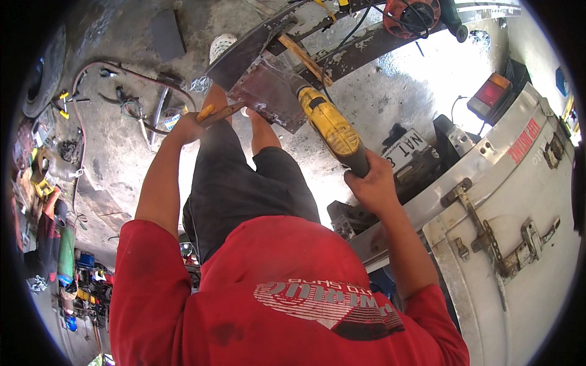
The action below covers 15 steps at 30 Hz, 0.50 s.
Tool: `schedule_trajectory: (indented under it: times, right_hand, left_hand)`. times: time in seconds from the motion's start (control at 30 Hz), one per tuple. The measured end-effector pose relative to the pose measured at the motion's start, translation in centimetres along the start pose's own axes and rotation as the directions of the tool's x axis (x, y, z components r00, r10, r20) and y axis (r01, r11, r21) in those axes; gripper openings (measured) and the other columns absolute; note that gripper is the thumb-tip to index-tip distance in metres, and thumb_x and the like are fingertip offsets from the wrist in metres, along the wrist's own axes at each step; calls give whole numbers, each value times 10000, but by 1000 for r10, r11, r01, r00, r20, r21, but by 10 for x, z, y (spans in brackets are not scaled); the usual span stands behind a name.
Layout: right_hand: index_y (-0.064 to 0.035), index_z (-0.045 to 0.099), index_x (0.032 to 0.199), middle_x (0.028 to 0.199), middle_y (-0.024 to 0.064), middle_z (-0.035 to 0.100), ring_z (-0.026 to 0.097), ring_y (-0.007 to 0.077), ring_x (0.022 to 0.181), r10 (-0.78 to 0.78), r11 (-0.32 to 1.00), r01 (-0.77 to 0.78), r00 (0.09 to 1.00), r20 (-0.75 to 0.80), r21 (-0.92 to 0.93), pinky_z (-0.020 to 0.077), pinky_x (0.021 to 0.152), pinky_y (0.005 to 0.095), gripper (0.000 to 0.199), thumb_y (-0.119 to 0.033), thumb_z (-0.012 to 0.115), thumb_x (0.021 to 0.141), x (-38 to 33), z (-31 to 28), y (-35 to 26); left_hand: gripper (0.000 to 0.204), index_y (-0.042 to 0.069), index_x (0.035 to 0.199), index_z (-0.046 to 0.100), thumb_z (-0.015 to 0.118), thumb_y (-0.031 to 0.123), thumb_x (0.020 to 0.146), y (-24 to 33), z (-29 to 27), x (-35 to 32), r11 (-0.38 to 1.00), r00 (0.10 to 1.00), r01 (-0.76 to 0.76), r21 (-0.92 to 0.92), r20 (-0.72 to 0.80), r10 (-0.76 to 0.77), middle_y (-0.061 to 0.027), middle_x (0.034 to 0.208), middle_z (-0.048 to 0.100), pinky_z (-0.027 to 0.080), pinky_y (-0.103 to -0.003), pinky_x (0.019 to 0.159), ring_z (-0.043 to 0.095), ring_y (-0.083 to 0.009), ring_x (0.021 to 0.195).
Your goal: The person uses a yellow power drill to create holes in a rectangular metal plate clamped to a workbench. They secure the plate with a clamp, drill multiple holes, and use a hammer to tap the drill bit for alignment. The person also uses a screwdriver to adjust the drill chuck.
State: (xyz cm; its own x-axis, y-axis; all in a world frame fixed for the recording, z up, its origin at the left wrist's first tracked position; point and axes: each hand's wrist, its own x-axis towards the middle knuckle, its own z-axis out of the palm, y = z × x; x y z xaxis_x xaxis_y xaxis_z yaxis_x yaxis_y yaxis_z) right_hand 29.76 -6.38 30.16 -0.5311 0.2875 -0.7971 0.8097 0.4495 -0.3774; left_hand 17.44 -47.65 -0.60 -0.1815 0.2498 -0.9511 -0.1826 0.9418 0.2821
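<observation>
My right hand (371,185) is wrapped around the black rear grip of a yellow power tool (334,127). The tool slants away up and left, its dark nose close to a brown, worn metal plate (268,91). Whether nose and plate touch, I cannot tell. On the left, my left hand (187,128) is closed on a thin brown bar (227,112) with a yellow piece beside the fingers. That bar reaches toward the plate's near left edge; its exact kind is unclear. The plate adjoins a long dark, paint-chipped metal beam (360,61).
A wooden strip (305,58) lies across the beam, with a red round device (412,17) and black cables beyond. A pale vehicle panel with latches (497,268) and a tail light (490,96) stand close on my right. Hoses (125,67) and tools lie on the left floor.
</observation>
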Motion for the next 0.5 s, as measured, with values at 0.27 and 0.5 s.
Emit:
schedule_trajectory:
  times: [0.27, 0.5]
  right_hand:
    - [34, 710, 1091, 926, 266, 739, 725, 466, 909, 37, 991, -40, 999, -26, -127, 570, 816, 477, 356, -148, 738, 787, 5, 2, 0]
    - [33, 709, 1068, 892, 275, 730, 724, 471, 884, 12, 986, -16, 1000, -27, -168, 570, 802, 483, 339, -144, 740, 780, 8, 3, -5]
  left_hand:
    - [491, -59, 1089, 724, 728, 198, 670, -6, 13, -2, 1000, 999, 10, -6, -52, -10, -257, 968, 762, 580, -437, 848, 742, -390, 911]
    - [530, -73, 1109, 725, 733, 202, 655, -4, 12, -1, 999, 998, 20, 32, -66, -18, -297, 1018, 762, 587, -456, 882, 751, -427, 987]
